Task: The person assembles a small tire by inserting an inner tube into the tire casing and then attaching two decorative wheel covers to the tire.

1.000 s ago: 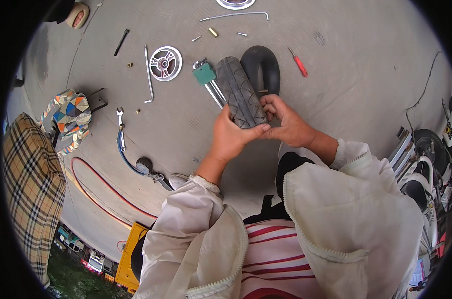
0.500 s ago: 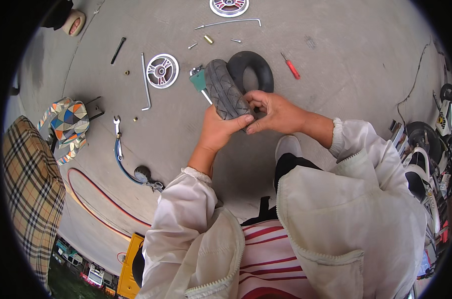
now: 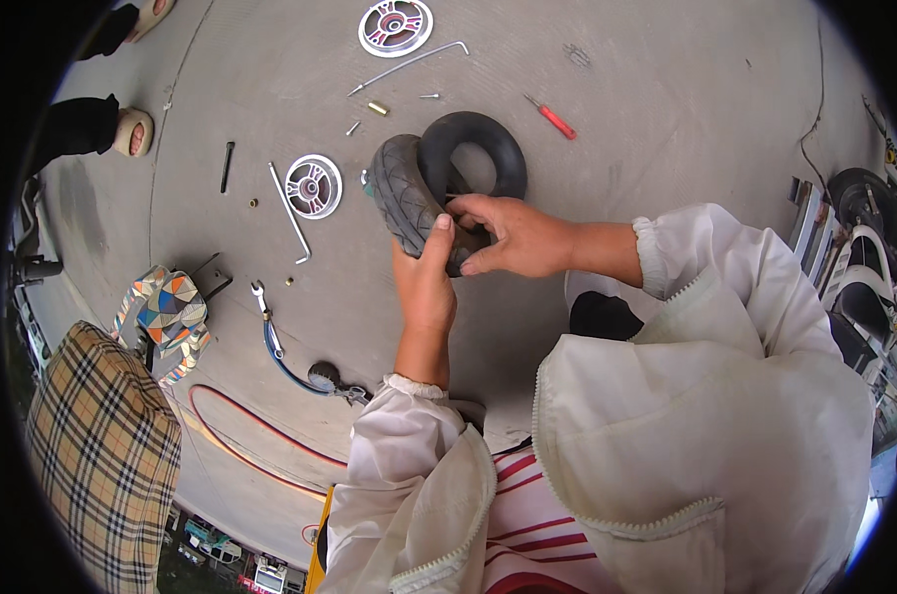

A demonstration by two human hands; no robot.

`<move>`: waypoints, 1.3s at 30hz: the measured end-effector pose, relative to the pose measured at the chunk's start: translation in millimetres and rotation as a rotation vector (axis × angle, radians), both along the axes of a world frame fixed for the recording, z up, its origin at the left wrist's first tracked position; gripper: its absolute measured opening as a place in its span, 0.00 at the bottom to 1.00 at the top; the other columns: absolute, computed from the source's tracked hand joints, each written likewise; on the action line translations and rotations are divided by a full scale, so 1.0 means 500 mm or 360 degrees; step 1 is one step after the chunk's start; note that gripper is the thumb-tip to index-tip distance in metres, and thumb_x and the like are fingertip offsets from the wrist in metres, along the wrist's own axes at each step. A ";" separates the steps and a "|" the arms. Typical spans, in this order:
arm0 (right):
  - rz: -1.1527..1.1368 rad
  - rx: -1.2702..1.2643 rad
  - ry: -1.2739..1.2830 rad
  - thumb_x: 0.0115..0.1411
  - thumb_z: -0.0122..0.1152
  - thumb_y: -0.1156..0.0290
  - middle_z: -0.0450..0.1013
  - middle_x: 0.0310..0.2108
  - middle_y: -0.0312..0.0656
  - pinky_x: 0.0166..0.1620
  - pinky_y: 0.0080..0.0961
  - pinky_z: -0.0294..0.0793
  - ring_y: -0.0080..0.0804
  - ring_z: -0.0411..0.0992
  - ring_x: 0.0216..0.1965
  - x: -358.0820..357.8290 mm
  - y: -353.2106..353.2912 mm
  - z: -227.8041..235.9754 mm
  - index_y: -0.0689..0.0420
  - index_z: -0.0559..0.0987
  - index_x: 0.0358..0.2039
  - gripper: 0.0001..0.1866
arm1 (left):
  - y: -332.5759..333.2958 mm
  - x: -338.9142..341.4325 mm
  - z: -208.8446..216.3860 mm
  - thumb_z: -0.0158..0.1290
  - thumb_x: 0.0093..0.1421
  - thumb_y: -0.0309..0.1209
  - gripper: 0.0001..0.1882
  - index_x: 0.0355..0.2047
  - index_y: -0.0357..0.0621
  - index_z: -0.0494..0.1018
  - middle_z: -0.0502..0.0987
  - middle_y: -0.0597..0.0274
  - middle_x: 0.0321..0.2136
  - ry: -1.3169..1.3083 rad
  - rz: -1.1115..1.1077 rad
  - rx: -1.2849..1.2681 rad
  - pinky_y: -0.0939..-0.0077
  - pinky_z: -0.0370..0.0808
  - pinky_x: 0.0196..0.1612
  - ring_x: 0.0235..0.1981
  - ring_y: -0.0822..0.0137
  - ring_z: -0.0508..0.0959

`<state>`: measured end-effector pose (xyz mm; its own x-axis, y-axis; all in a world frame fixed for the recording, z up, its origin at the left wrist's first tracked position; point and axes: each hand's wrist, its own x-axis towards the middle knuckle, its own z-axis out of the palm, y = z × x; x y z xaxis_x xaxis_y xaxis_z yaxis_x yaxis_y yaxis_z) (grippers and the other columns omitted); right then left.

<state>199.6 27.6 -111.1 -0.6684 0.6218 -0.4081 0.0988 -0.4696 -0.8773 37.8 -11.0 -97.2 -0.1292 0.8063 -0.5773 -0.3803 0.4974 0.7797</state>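
Note:
A small black tyre [image 3: 401,183] with grooved tread stands tilted between my hands. My left hand [image 3: 425,277] is closed around its near left side, thumb laid over the tread edge. My right hand [image 3: 527,238] pinches the tyre's right edge, with its fingertips partly inside the opening. Just beyond my right fingers is a black inner tube [image 3: 513,168], resting against the tyre; whether it is on the floor or joined to the tyre I cannot tell. A sliver of a green thing [image 3: 366,181] shows behind the tyre, mostly hidden.
Silver wheel rims [image 3: 315,188] lie left and far ahead, near bent metal rods [image 3: 290,213], small bolts and a brass sleeve [image 3: 379,108]. A red screwdriver [image 3: 557,123] lies far right. Left are a wrench [image 3: 263,302], a gauge with hose [image 3: 324,376] and another person's foot [image 3: 134,132].
The view has shifted. The tyre is turned so more of its inside faces me, and the green thing beside it is now mostly hidden. My right fingers have moved further into its opening.

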 end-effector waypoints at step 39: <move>0.0448 0.0745 -0.0837 0.50 0.57 0.73 0.79 0.28 0.50 0.39 0.38 0.76 0.48 0.78 0.32 -0.080 0.130 0.033 0.57 0.85 0.31 0.11 | 0.035 -0.092 -0.050 0.53 0.63 0.40 0.26 0.56 0.33 0.67 0.75 0.52 0.51 -0.0163 0.0023 -0.0047 0.62 0.74 0.55 0.50 0.59 0.77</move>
